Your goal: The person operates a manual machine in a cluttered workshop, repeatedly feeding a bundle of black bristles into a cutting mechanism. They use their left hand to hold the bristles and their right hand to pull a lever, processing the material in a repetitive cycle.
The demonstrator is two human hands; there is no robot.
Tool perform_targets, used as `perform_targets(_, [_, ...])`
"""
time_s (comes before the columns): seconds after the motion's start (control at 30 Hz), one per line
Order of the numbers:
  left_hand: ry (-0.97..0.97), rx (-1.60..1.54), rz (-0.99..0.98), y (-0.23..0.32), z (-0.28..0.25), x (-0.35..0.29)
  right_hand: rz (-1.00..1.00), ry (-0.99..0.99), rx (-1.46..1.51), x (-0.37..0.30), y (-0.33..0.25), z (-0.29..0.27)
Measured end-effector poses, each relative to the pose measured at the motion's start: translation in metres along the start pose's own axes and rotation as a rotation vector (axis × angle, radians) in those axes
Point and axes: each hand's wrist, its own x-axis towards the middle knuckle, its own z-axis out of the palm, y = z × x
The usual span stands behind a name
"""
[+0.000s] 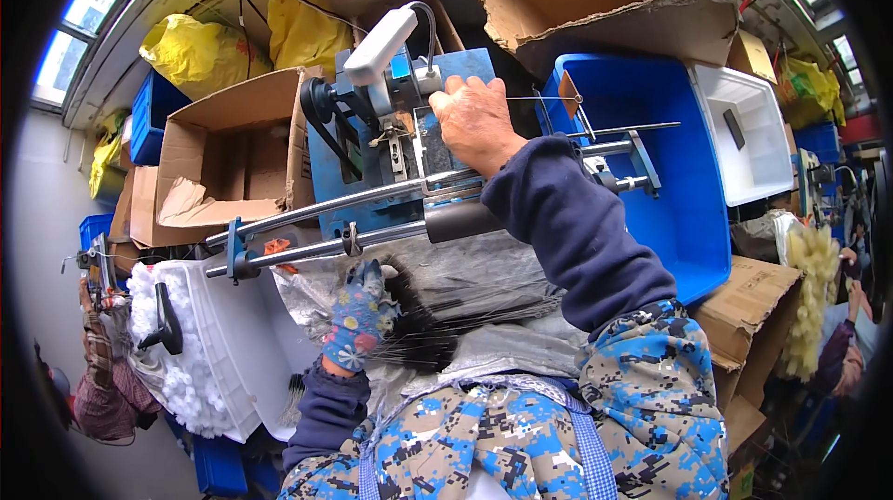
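My right hand (473, 123), bare, is closed over a part of a blue bench machine (335, 179) fitted with steel guide rails (372, 238). The hand itself hides the exact part it grips. A thin metal rod (523, 98) runs rightward from beside this hand. Below the rails is my left hand (358, 319) in a flower-patterned glove, its fingers bent and close together. Against it lies a bundle of black bristles (419, 319) with thin wires (502, 316) fanning to the right over grey sheeting (498, 263). What the left fingers hold, if anything, is hidden.
A blue bin (684, 221) stands right of the machine, a white bin (749, 142) beyond it. Cardboard boxes (233, 151) sit left and behind. At lower left, a white bin (223, 351) adjoins white fluffy pieces (191, 388). Other people (112, 388) work at both sides.
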Motion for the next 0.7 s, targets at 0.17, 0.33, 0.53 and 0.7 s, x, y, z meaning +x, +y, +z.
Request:
perform_targets(0.17, [0.191,0.077,0.093,0.009,-0.006,-0.006,0.081,-0.058,0.097,0.007,0.010,0.009])
perform_targets(0.33, [0.278,0.018,0.137,0.041,-0.030,-0.003,0.143,-0.066,0.017,0.000,0.010,-0.002])
perform_targets(0.53, [0.450,-0.150,0.040,0.044,-0.029,-0.006,0.036,0.009,0.053,-0.044,0.020,-0.020])
perform_targets(0.7, [0.366,-0.084,0.220,0.055,-0.026,0.009,0.096,-0.101,0.093,-0.043,0.012,-0.018])
